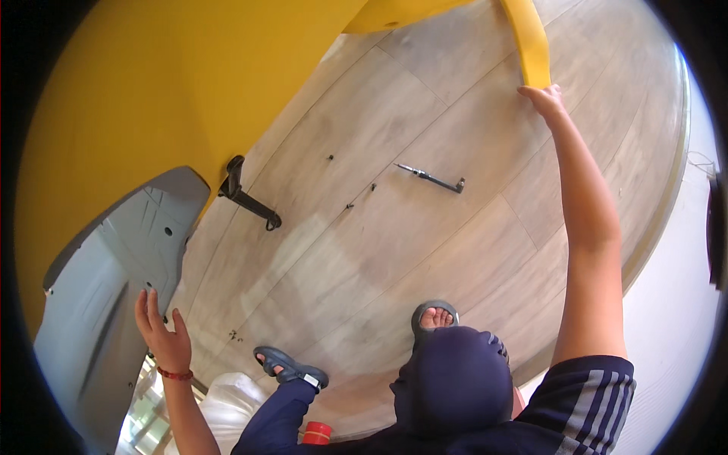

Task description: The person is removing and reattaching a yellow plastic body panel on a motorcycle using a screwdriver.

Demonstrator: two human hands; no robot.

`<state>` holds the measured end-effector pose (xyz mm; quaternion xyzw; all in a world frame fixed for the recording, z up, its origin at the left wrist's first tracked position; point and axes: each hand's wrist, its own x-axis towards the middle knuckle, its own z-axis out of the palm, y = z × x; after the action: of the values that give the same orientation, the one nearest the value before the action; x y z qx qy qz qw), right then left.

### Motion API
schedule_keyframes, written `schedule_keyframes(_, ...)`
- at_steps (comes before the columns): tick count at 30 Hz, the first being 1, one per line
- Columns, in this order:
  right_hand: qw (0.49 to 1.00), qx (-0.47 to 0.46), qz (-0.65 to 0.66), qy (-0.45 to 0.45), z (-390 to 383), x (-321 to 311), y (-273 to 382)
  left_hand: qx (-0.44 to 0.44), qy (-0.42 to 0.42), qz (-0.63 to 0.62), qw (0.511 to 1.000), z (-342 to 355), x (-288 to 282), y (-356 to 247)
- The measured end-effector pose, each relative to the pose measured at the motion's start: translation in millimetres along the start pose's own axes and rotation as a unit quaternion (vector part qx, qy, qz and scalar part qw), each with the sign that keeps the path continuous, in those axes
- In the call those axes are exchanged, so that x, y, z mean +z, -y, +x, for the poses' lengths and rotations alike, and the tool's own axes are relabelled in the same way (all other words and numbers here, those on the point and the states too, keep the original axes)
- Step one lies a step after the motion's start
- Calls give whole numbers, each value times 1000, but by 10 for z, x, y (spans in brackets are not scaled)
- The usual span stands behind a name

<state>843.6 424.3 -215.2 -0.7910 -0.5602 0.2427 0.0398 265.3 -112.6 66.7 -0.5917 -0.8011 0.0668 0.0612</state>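
Observation:
My left hand (165, 337), with a red bracelet at the wrist, is open with its fingers stretched out. Its fingertips are at the edge of a grey moulded panel (91, 303) with small holes; whether they press on it I cannot tell. Far off at the upper right, my right hand (544, 98) is closed round the near end of a yellow curved strip (527, 45), whose other end runs out of view. Behind the grey panel rises a large yellow body (167, 91). A black bar-shaped bracket (250, 205) juts out beside it.
A slim metal hand tool (431, 177) with a bent end lies on the wood-look floor (425, 250). Several small dark screws (331, 158) are scattered near it. At the lower edge are a white bag (231, 398) and a red container (317, 433). A pale wall (675, 318) stands right.

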Motion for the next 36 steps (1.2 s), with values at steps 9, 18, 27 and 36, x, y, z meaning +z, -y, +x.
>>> schedule_keyframes(9,941,-42,335,-36,-2170,73,-574,166,66,-244,953,235,167,-1039)
schedule_keyframes(18,963,-161,212,-38,-3705,-382,-1339,235,87,-447,859,762,321,-1805)
schedule_keyframes(27,948,-311,58,-30,-4328,-714,-1622,18,191,-753,629,1142,505,-1899)
schedule_keyframes(36,840,-525,-91,105,-3861,-663,-1189,-123,400,-734,535,364,707,-1041)
